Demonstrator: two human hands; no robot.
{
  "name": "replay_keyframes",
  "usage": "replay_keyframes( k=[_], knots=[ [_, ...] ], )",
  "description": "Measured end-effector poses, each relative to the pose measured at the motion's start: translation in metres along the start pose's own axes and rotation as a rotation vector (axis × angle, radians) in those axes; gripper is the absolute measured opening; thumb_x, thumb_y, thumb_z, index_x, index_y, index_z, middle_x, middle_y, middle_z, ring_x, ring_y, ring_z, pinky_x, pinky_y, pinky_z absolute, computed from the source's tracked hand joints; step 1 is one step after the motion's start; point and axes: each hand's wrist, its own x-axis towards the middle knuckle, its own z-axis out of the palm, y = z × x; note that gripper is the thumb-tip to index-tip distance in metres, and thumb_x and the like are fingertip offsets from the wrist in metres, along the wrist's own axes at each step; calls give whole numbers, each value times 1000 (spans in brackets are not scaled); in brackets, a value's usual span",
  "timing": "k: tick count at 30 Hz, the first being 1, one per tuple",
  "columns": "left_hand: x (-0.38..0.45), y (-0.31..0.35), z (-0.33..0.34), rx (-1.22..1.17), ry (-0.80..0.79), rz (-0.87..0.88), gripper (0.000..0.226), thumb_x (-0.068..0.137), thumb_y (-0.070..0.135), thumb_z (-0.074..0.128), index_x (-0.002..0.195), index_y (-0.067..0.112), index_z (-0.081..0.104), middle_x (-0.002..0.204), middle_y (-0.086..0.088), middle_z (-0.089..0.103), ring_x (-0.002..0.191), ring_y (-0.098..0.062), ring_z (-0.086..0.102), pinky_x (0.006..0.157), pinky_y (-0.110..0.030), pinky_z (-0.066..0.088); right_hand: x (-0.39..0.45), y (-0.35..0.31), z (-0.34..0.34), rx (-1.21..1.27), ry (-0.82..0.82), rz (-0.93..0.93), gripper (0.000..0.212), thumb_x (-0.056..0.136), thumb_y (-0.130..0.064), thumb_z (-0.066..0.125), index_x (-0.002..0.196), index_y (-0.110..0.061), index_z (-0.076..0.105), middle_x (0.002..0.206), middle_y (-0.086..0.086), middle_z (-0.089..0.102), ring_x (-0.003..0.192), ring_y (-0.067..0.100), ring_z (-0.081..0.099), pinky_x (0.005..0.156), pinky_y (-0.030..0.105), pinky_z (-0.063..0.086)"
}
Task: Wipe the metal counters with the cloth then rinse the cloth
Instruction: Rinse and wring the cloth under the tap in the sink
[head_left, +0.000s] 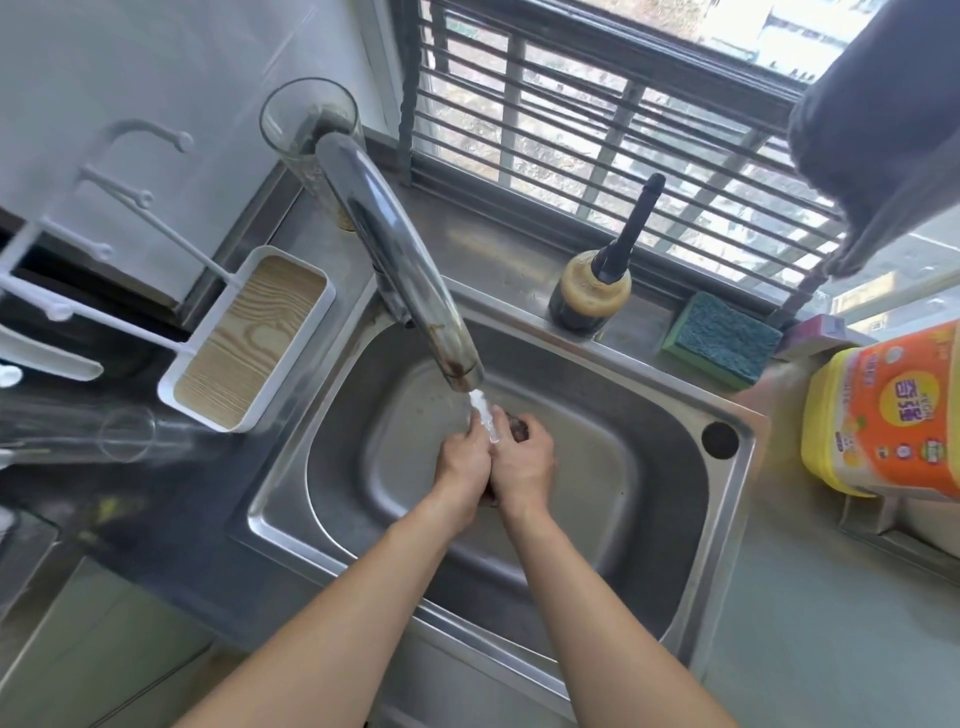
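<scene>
While water runs from the faucet (400, 270) at twelve o'clock, the cloth (519, 427) (mostly hidden) is apparently gripped by both the left hand (464, 457) and right hand (524, 460), pressed together; rinsing is underway, and wringing is likely called for next.

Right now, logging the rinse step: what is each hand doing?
Left hand: grips the cloth under the running tap.
Right hand: grips the same cloth.
</scene>
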Motion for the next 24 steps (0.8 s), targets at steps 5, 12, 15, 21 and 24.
replay_keyframes(
  k=[5, 12, 15, 21, 24],
  knots=[
    [-2, -5, 0, 6, -12, 44, 45, 97, 48, 57, 93, 6, 74, 81, -5, 74, 73, -17, 69, 53, -22, 53, 3, 0, -2, -64, -6, 80, 44, 93, -38, 66, 59, -11, 59, 56, 3, 57, 64, 24, 56, 71, 36, 47],
    [4, -8, -16, 171, -185, 257, 34, 95, 46, 59, 82, 17, 71, 80, 0, 72, 82, -17, 67, 81, -35, 52, 9, -6, -9, -32, -15, 261, 33, 93, -35, 57, 83, -9, 74, 93, 15, 76, 92, 34, 68, 84, 36, 54],
    [12, -12, -32, 385, -207, 306, 55, 76, 73, 60, 104, 26, 64, 103, 6, 74, 98, -14, 69, 94, -39, 54, 18, -6, -18, 212, 58, 464, 24, 93, -28, 57, 88, -8, 70, 87, 11, 71, 83, 32, 68, 79, 36, 57],
    [11, -11, -52, 541, -272, 241, 25, 83, 34, 76, 103, 23, 65, 90, -4, 75, 72, -19, 71, 59, -32, 58, 21, -1, -19, 497, 16, 445, 12, 94, -18, 61, 99, -11, 69, 90, 13, 72, 74, 27, 67, 63, 30, 53],
    [14, -4, -45, 324, -11, 201, 29, 89, 15, 58, 117, 24, 56, 111, -6, 70, 66, -20, 66, 50, -27, 51, 14, -2, -17, 586, 51, 379, 11, 93, -5, 59, 99, -12, 65, 93, 13, 70, 77, 25, 66, 68, 32, 53]
  ],
)
